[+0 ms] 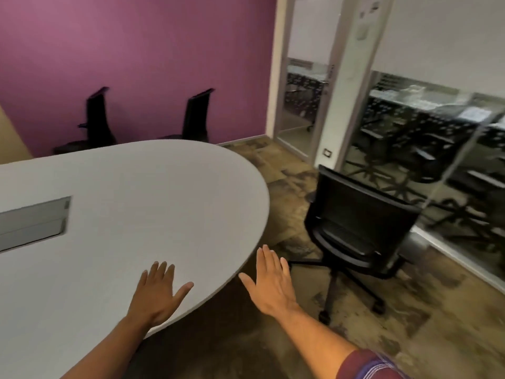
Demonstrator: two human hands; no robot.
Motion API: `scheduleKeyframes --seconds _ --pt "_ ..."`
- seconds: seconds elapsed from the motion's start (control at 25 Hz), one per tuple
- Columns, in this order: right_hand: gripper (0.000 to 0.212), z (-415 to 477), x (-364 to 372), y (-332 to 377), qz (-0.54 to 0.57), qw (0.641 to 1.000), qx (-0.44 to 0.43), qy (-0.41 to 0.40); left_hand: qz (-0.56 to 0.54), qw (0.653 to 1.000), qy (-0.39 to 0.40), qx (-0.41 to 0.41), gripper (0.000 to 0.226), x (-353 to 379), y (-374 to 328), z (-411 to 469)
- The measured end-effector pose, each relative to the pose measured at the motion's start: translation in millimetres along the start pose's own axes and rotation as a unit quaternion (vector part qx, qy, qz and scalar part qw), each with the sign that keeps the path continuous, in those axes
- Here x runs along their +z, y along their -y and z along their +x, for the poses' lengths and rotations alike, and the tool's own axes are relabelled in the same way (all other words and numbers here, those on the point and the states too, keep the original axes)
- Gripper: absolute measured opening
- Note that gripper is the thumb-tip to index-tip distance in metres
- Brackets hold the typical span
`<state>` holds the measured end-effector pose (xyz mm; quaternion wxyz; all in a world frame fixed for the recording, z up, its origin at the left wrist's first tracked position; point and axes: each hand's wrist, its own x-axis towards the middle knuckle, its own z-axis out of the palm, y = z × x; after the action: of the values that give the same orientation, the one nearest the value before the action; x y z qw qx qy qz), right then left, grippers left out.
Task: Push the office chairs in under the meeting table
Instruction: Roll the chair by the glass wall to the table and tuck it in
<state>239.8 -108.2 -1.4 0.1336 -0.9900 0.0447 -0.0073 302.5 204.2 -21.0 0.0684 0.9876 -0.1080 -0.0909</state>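
A grey oval meeting table point(142, 192) fills the left and middle. A black office chair point(358, 228) on casters stands apart from the table's rounded end, at the right, its mesh back toward the glass wall. Two more black chairs point(95, 124) point(196, 119) sit at the table's far side against the purple wall, their seats partly hidden by the tabletop. My left hand point(158, 291) is held flat and open over the table's near edge. My right hand point(273, 283) is open, fingers apart, just off the table's edge, well short of the chair at the right.
A glass partition point(437, 165) and a glass door point(306, 99) run along the right, close behind the near chair. Patterned brown carpet point(410, 337) covers the floor. A grey cable hatch point(32, 222) is set into the tabletop at the left.
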Motion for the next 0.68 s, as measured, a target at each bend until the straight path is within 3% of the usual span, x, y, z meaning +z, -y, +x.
scheduleKeyframes --seconds 0.12,0.28,0.44,0.68 --pt "0.1 2 -9 -45 -0.025 0.999 0.028 -0.023 0.016 0.999 -0.006 0.028 0.124 16 -48 23" --pt "0.094 19 -39 -121 -0.03 0.993 0.081 -0.078 0.005 0.997 0.011 0.077 0.117 19 -132 60" --pt "0.098 32 -71 -199 -0.055 0.985 0.128 -0.103 0.033 0.988 -0.021 0.15 0.117 18 -217 106" --pt "0.097 42 -106 -307 -0.073 0.97 0.187 -0.139 -0.011 0.973 -0.067 0.223 0.109 -8 -354 167"
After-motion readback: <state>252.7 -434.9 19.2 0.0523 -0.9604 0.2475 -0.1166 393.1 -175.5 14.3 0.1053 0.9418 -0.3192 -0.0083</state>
